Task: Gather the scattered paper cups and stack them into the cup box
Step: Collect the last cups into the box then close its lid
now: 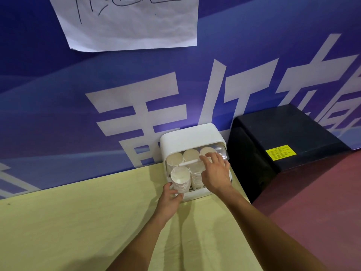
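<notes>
In the head view, I am gripping a stack of cups (180, 179) with my left hand (169, 200). My fingers are curling round its lower end, and its round upper end is facing up toward me. I cannot tell whether that end is the mouth or the bottom. The stack is sitting at the lower left of the front opening of the cup box (191, 135), and I think it is not fully inside yet. The cup box is standing at the far side of the counter (78, 222), against the blue wall (58, 114).

My right hand (214, 171) is lying open, with the fingers spread and nearly straight, on the clear flap (222, 153) beside the white handle (187, 163). It is not gripping anything that I can see.

The box is holding several rows of cups (191, 154), so the room is looking tight to me. If I am pushing the stack in at this tilt, its rim may be catching on the neighbouring pile (197, 178) or on the front lip. Then the paper may be crushing, or the upper cups may be sliding off, because I am holding only the lower end. My right hand is only resting on the flap. If it is slipping, the flap may be dropping onto the stack. The box is also standing near the counter's right edge, beside a black box (283, 133), so a hard push may be shifting it that way.
</notes>
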Demonstrator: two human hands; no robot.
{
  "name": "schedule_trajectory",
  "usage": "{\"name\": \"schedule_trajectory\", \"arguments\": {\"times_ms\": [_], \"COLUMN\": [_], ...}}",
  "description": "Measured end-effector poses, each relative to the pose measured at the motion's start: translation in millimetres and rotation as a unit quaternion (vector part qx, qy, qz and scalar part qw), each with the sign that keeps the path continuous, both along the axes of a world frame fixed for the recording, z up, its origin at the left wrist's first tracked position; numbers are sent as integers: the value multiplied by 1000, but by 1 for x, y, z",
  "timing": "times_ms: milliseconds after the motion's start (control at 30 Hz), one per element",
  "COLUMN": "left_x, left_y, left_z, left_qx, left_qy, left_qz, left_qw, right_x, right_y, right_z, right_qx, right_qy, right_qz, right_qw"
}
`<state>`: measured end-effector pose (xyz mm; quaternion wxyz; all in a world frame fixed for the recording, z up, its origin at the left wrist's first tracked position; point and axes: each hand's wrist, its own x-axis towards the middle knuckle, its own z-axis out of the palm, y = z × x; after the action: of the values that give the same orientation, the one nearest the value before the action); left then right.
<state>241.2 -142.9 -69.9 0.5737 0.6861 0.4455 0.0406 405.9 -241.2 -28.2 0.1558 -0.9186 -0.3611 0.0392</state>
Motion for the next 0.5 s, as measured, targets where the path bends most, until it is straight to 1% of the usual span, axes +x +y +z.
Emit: {"name": "schedule_trajectory", "arguments": {"times_ms": [267,500], "left_x": [-1,5], "left_y": [-8,-10], "left_z": [0,-3], "left_qx": [-27,-41], "left_qy": [-25,-20], "left_qz": [-4,22], "left_qw": [999,999], "right_x": [-14,-18], "right_y": [-14,-23], "right_z": [-5,-22], "right_qx": [10,14], "right_qy": [4,-10], "right_qz": [-1,5], "right_qw": [1000,1000]}}
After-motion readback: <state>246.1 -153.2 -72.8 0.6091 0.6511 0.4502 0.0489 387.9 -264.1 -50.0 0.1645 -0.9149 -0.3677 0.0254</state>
